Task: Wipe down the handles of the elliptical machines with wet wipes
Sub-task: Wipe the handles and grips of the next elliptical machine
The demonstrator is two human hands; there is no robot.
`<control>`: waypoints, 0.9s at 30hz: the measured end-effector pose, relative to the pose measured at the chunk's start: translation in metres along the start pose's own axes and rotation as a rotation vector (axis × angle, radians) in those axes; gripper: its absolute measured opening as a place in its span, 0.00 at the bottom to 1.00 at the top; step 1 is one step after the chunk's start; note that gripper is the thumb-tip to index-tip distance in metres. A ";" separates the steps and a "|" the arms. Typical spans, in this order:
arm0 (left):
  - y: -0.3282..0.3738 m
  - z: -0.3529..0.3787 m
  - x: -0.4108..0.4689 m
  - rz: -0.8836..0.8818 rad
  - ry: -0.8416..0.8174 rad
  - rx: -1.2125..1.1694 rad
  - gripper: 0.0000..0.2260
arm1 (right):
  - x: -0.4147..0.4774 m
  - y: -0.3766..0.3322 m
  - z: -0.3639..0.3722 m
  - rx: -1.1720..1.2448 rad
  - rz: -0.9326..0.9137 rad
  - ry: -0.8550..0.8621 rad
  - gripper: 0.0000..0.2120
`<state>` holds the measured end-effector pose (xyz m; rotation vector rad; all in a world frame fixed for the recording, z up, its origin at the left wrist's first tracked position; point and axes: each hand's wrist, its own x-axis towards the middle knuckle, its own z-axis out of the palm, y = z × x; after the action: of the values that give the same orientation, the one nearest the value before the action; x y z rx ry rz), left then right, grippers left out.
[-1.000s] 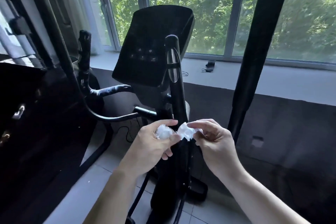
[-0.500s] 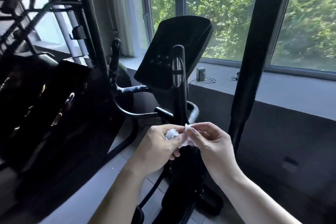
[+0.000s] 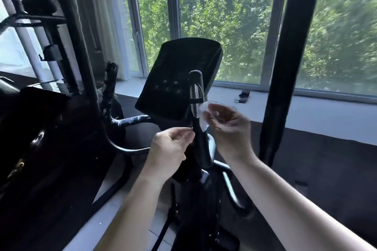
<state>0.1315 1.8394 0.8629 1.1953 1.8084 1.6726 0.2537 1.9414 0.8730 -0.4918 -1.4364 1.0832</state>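
Now the right hand [image 3: 228, 126] pinches the wet wipe [image 3: 203, 116] just right of the upright handle [image 3: 196, 108]; the left hand [image 3: 171, 146], loosely curled and empty, sits lower left.

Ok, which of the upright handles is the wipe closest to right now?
The short handle with the silver sensor strip, in front of the console. The wet wipe in the right hand is beside it; the left curved handle stands farther away.

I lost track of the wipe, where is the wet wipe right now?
In the head view, just right of centre: the right hand pinches the wet wipe against the right side of the upright handle, beside the console.
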 end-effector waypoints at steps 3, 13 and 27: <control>-0.010 -0.006 0.008 0.036 -0.103 0.035 0.11 | -0.013 0.016 0.007 0.007 -0.090 0.033 0.11; -0.029 -0.009 0.028 0.087 -0.264 -0.159 0.02 | -0.072 0.060 -0.002 -0.107 -0.131 0.130 0.10; -0.054 -0.014 0.032 0.070 -0.350 -0.226 0.10 | -0.073 0.060 0.007 -0.497 -0.463 0.031 0.08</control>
<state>0.0858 1.8610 0.8226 1.3619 1.3459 1.5396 0.2443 1.9083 0.7851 -0.4850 -1.6883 0.3449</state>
